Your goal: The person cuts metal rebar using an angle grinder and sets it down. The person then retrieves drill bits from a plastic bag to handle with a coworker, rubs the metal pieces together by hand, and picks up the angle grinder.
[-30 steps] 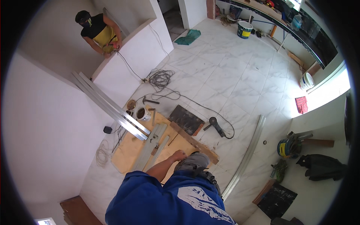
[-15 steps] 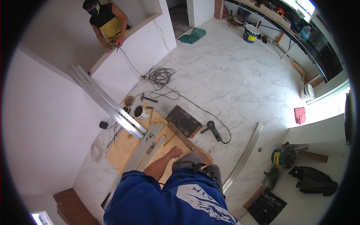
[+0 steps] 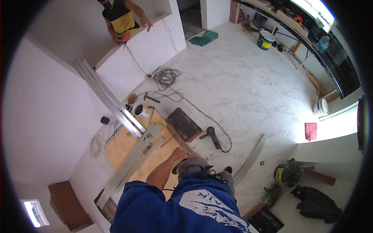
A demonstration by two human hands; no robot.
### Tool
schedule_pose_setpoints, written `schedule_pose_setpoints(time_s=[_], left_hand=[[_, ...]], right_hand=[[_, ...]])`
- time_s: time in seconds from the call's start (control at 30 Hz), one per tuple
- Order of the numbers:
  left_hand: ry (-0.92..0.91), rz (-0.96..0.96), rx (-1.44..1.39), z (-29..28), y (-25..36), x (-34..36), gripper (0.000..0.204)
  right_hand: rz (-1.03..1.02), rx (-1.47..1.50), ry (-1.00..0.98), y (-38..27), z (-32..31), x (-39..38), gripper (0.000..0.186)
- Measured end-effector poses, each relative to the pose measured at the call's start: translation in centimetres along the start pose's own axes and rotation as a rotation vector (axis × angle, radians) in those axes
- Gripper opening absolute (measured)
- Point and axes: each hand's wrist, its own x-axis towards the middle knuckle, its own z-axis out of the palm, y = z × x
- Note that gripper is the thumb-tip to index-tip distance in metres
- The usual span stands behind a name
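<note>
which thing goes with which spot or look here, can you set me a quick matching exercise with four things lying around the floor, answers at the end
Things
1. hammer
2. board
3. grinder
4. cable

Place or state
A. coiled near the low wall
B. black, just right of the dark slab
C. on the floor tiles, next to an open white bucket
D. partly covered by metal strips

Right pairs: 1-C, 2-D, 3-B, 4-A
</note>
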Motion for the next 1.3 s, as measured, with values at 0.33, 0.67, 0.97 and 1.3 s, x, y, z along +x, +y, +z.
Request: schedule_pose_setpoints(time_s=[0.33,0.67,0.97,1.3], left_hand=[[-0.106,0.179,0.487,18.1,-2.1,-1.5,0.033],[-0.453,-0.229,0.012,26.7,11.0,5.4,0.040],[-0.466,-0.144,0.378,37.6,21.5,6.1,0.046],[-0.483,-0.172,0.366,53.6,27.5,8.3,0.045]], right_hand=[[0.287,0.922,0.164,13.5,-13.2,-3.0,0.037],[0.446,1.197,0.375,9.2,-12.0,-12.1,0.033],[0.595,1.213,0.412,11.1,-13.1,-13.3,0.037],[0.552,0.960,0.319,14.6,-33.1,-6.1,0.037]])
